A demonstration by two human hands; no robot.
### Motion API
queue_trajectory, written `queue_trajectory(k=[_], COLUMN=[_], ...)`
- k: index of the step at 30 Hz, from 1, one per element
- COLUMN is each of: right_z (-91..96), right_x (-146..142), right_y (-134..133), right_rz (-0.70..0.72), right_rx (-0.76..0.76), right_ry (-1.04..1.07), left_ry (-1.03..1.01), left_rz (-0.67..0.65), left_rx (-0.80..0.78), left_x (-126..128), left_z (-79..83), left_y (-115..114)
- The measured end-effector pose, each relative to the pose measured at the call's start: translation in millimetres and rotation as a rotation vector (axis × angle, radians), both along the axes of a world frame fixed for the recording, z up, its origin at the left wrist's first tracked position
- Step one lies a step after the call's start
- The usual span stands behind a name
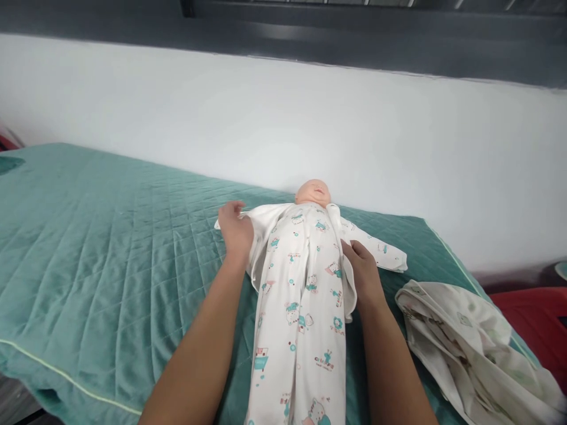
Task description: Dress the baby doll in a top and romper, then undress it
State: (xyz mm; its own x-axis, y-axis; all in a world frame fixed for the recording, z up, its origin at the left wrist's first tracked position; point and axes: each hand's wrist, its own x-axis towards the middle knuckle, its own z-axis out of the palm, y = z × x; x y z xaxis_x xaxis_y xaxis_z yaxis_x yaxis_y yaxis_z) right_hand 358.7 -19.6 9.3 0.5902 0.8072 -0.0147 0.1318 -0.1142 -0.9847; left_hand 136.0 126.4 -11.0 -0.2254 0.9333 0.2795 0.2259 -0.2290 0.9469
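Note:
A baby doll (313, 192) lies on its back on the quilted green cover, its head toward the wall. White baby pants (301, 295) printed with small teal and pink animals lie lengthwise over its body. Beneath them a white baby shirt (266, 221) is spread, its printed right sleeve stretched out to the side. My left hand (235, 230) is at the shirt's left sleeve, fingers curled at the cloth; the fingertips are partly hidden. On the other side, my right hand (363, 265) pinches the shirt's edge beside the pants.
A crumpled pale cloth (469, 342) with a leaf print lies at the right edge of the green cover (133, 236). A white wall (266, 118) runs behind it. Something red (527, 313) stands beyond the right edge.

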Motion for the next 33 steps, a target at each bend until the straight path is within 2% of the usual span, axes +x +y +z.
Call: queue_trajectory(k=[2,5,7,9,13,17,20,25,33], right_z=[0.1,1.2,1.9,1.9,-1.4,-6.9,-9.4,-11.1,-15.9], right_x=[0.6,-1.1,-2.3,0.6,31.9,83.6,106.6,106.5,115.7], right_y=[-0.3,0.3,2.5,5.6,6.0,-6.8,-14.3,-14.2,-15.6], right_rz=[0.004,-0.023,-0.057,-0.077,-0.04,-0.169,-0.227,-0.228,-0.274], right_rx=[0.0,-0.009,-0.002,-0.006,-0.073,-0.19,-0.311,-0.544,-0.612], right_ry=[0.003,-0.008,-0.04,-0.11,-0.41,-0.659,-0.804,-0.92,-0.92], left_ry=[0.249,0.547,0.642,0.697,0.737,0.739,0.73,0.66,0.641], left_rz=[0.056,-0.118,-0.22,-0.255,-0.245,-0.202,-0.159,-0.096,-0.084], left_rx=[0.115,0.248,0.272,0.249,0.211,0.234,0.232,0.199,0.121], left_x=[8.3,19.8,24.5,27.0,29.1,31.1,32.9,32.8,0.6], left_z=[4.0,5.8,3.4,0.0,-3.7,-5.0,-7.1,-10.5,-16.4], left_y=[-3.2,-3.7,-0.7,3.6,9.8,10.7,11.1,17.1,43.7])
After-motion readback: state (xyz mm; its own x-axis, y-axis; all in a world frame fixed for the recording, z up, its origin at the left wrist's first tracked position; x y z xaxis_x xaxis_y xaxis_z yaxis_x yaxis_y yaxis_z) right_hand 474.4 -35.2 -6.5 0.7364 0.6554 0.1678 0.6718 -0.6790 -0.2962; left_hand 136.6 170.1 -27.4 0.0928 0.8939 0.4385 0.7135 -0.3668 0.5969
